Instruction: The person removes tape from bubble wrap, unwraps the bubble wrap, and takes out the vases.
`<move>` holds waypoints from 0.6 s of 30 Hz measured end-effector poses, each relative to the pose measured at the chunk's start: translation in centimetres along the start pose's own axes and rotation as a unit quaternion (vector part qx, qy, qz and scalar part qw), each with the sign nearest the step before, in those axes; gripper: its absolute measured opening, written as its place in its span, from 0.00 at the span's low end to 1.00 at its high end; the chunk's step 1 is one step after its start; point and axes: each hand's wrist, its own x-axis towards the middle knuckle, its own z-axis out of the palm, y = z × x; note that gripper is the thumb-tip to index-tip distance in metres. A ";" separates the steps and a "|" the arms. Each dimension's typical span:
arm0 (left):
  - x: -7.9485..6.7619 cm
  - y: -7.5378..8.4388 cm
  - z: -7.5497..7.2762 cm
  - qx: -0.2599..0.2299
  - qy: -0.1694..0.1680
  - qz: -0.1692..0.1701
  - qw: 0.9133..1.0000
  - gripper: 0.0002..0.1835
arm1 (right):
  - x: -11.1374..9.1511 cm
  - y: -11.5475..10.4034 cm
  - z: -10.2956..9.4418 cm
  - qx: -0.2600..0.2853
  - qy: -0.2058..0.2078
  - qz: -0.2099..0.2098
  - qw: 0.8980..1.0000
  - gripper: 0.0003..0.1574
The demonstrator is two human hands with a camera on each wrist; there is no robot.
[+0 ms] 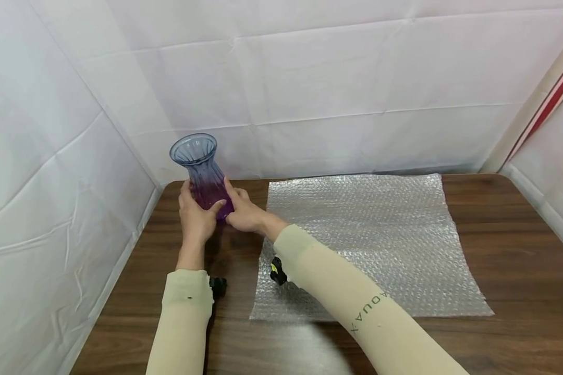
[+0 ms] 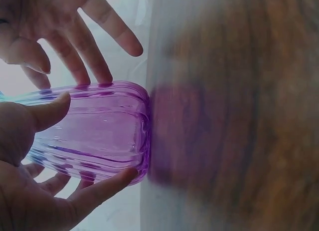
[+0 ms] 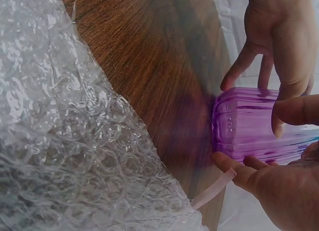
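Note:
A fluted glass vase (image 1: 207,185), blue at its flared rim and purple toward the base, stands upright at the far left of the wooden table. Its base (image 2: 134,133) is right at the tabletop, where a purple reflection shows. My left hand (image 1: 197,214) grips the lower body from the left, thumb laid across the front. From the right side my right hand (image 1: 247,211) holds the same lower part, its fingers (image 3: 234,168) along the glass near the base. The rim is free of both hands.
A sheet of bubble wrap (image 1: 370,245) lies flat on the table (image 1: 511,250), right of the vase and partly under the right forearm. White cloth walls (image 1: 309,94) rise behind and at the left. Small black cameras (image 1: 218,286) sit at both wrists.

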 end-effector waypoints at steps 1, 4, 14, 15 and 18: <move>0.0 0.0 0.0 0.002 -0.001 0.000 1.000 0.52 | 0.0 0.0 0.0 -0.001 0.000 -0.002 1.000 0.66; 0.1 0.1 0.0 0.008 0.000 -0.001 1.000 0.53 | 0.1 0.1 -0.1 0.000 -0.001 -0.014 1.000 0.66; 0.1 0.6 -0.4 0.055 0.010 -0.002 0.998 0.53 | -0.3 0.5 -0.2 -0.045 -0.022 -0.022 0.998 0.59; 0.1 0.6 -0.4 0.060 0.012 0.000 0.998 0.53 | -0.3 0.5 -0.2 -0.046 -0.023 -0.021 0.998 0.58; 0.0 0.9 -0.6 0.074 0.020 0.002 0.997 0.53 | -0.4 0.6 -0.2 -0.053 -0.021 -0.020 0.998 0.56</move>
